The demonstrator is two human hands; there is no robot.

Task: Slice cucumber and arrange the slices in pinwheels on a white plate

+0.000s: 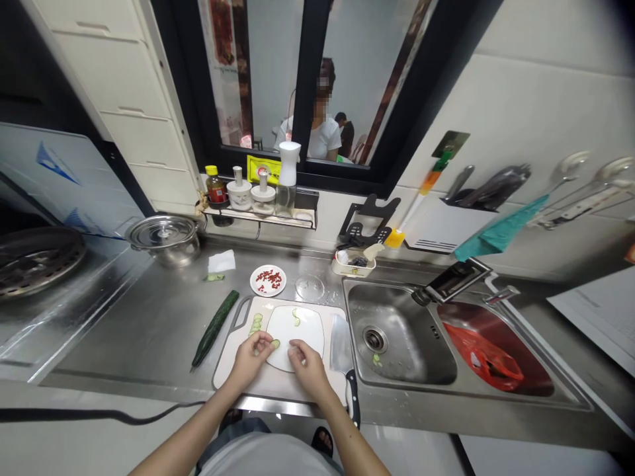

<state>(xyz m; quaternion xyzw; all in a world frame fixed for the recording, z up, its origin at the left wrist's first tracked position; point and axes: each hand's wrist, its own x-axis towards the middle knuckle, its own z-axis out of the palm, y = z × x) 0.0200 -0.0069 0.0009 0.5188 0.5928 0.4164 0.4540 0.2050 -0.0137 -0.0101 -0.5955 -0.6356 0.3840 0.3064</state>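
Observation:
My left hand point(251, 354) pinches a thin cucumber slice point(276, 344) over the left side of a white plate point(310, 360). Above the plate's right part is my right hand point(308, 365), its fingers curled together; whatever they may hold is hidden. A few cucumber slices point(296, 317) lie in a short curve near the plate's far edge. The plate rests on a light cutting board point(233, 357), where more cucumber slices point(256, 322) overlap in a row to the left. On the board's right side lies a cleaver point(340, 344) with a black handle.
A whole cucumber point(215, 329) lies left of the board. Behind it are a dish of red pieces point(268, 281), a clear round lid or dish point(309, 287) and a lidded pot point(166, 239). The sink point(401, 357) is to the right. A person point(325, 135) is visible through the window.

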